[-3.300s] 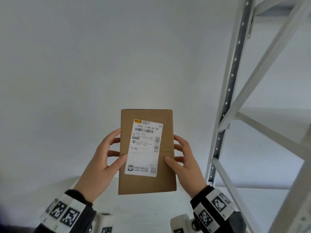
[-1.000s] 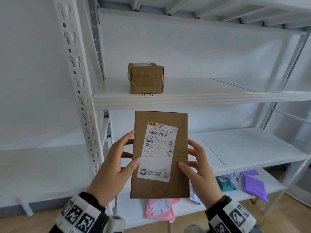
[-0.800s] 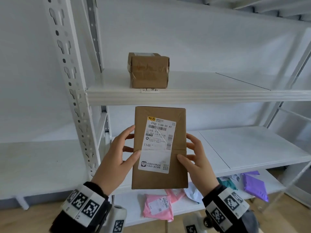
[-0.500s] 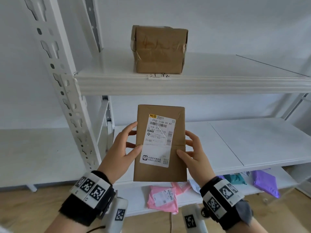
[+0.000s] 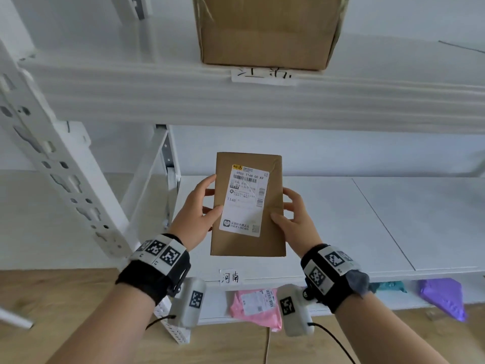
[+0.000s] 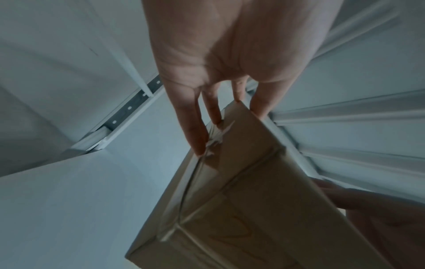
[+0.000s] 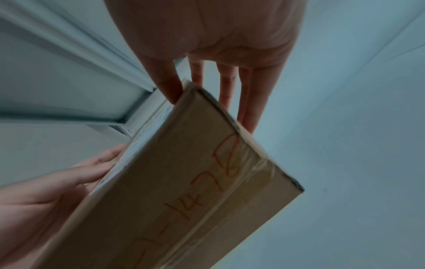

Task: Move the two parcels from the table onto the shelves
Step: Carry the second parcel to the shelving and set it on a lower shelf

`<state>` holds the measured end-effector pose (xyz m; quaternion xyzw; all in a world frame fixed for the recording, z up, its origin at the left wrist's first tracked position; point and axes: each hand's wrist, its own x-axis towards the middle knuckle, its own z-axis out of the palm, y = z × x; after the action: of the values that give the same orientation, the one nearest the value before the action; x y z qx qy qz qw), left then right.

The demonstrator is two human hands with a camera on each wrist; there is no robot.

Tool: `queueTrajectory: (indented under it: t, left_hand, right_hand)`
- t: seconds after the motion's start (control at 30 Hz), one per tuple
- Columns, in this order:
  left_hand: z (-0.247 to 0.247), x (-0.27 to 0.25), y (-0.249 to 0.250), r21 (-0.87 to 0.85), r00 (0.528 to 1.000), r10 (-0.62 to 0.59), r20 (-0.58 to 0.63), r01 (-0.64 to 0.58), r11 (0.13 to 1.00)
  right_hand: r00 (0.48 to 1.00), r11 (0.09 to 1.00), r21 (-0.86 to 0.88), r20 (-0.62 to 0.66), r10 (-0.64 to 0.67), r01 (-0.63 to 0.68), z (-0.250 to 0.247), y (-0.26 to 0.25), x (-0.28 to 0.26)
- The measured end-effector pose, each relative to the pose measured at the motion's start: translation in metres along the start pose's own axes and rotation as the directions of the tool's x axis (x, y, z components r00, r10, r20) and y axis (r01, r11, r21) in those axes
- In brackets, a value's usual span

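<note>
I hold a flat brown cardboard parcel [image 5: 270, 227] with a white shipping label between both hands, label towards me, above the middle shelf [image 5: 341, 219]. My left hand [image 5: 199, 208] grips its left edge, thumb on the front. My right hand [image 5: 294, 214] grips its right edge the same way. The left wrist view shows the fingers [image 6: 195, 131] behind the parcel [image 6: 241, 209]. In the right wrist view the parcel's side [image 7: 184, 191] bears orange handwriting. A second brown parcel [image 5: 267, 30] sits on the upper shelf [image 5: 157, 95].
A white perforated upright [image 5: 52, 158] stands at the left. Paper tags mark the shelf edges [image 5: 263, 74] [image 5: 230, 277]. On the lower shelf lie a pink mailer [image 5: 254, 306], a teal bag [image 5: 388, 286] and a purple bag [image 5: 443, 298]. Wooden floor lies below.
The view has closed in on the shelving and tilted down. The parcel, held in both hands throughout, now hangs over the front of the middle shelf.
</note>
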<state>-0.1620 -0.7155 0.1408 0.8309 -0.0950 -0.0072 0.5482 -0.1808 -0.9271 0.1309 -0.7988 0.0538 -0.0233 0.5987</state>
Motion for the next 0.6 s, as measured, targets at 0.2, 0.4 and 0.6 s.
queueTrajectory:
  t: [0.2, 0.4, 0.6]
  left_hand:
    - [0.012, 0.018, -0.044, -0.001, 0.992, -0.127, 0.016, 0.127, 0.992]
    - [0.015, 0.029, -0.082, 0.046, 0.971, -0.236, 0.034, 0.235, 0.971]
    - [0.024, 0.041, -0.099, 0.094, 0.959, -0.28, 0.043, 0.275, 0.957]
  right_hand:
    - [0.991, 0.992, -0.036, 0.065, 0.12, -0.118, 0.021, 0.037, 0.031]
    - [0.966, 0.975, -0.065, 0.134, 0.22, -0.213, 0.044, 0.065, 0.05]
    - [0.948, 0.958, -0.081, 0.147, 0.284, -0.274, 0.052, 0.083, 0.061]
